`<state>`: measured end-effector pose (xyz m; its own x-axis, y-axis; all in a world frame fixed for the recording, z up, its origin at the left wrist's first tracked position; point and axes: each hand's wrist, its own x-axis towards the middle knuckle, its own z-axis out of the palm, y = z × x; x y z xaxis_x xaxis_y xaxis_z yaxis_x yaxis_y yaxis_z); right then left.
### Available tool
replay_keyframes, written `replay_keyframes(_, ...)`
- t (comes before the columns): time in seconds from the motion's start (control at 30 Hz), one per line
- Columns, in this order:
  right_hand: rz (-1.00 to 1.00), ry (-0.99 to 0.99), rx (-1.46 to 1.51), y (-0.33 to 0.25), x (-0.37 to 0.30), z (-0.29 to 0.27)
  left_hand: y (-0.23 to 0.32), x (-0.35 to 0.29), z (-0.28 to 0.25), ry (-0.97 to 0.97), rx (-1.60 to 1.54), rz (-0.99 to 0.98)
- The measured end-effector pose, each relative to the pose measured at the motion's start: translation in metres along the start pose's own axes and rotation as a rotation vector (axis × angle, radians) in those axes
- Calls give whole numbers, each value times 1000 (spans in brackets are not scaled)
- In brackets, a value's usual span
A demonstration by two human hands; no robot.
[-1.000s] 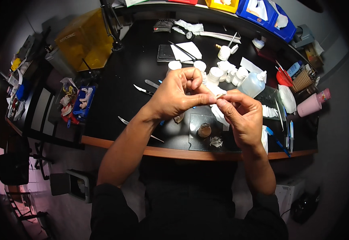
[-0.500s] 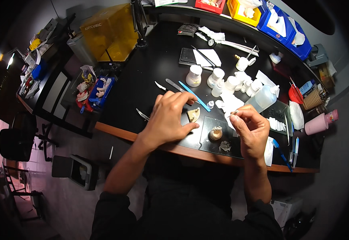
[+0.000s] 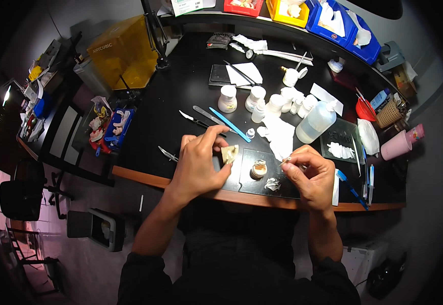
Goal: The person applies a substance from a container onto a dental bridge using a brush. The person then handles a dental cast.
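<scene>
My left hand (image 3: 199, 161) is curled round a small beige ridged piece (image 3: 229, 154), its thumb and fingertips at the piece's edges. A pinch of my right hand (image 3: 310, 175) holds a short thin stick (image 3: 285, 160), mostly hidden by the fingers. Between the hands, a small open jar with tan contents (image 3: 259, 170) stands on a dark glass slab (image 3: 247, 185). Close to the jar lies a crumpled grey-white scrap (image 3: 272, 184). A blue-handled tool (image 3: 230, 124) and a scalpel-like metal tool (image 3: 207, 115) lie beyond my left hand.
Several white bottles (image 3: 256, 97) stand behind the hands, beside a crumpled white tissue (image 3: 281, 137). A clear squeeze bottle (image 3: 316, 123) is to the right. Farther right are a blue pen (image 3: 352, 189) and a pink cup (image 3: 397, 146). The table's wooden edge (image 3: 140, 176) runs in front.
The view has shifted, so the table appears farther left. My left fingers have closed round the beige piece, which has turned. My right hand has lowered toward the jar with the stick.
</scene>
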<state>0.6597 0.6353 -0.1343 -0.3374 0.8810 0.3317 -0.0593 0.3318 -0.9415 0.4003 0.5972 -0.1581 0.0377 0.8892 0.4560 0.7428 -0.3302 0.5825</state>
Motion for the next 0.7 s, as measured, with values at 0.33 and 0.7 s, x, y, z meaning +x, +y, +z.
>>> replay_keyframes(0.33, 101, -501, 217, -14, 29, 19, 47, -34, -24, -195, -509, -115)
replay_keyframes(0.7, 112, -752, 209, -2, 24, 17, 60, -50, -24, -294, -762, -119)
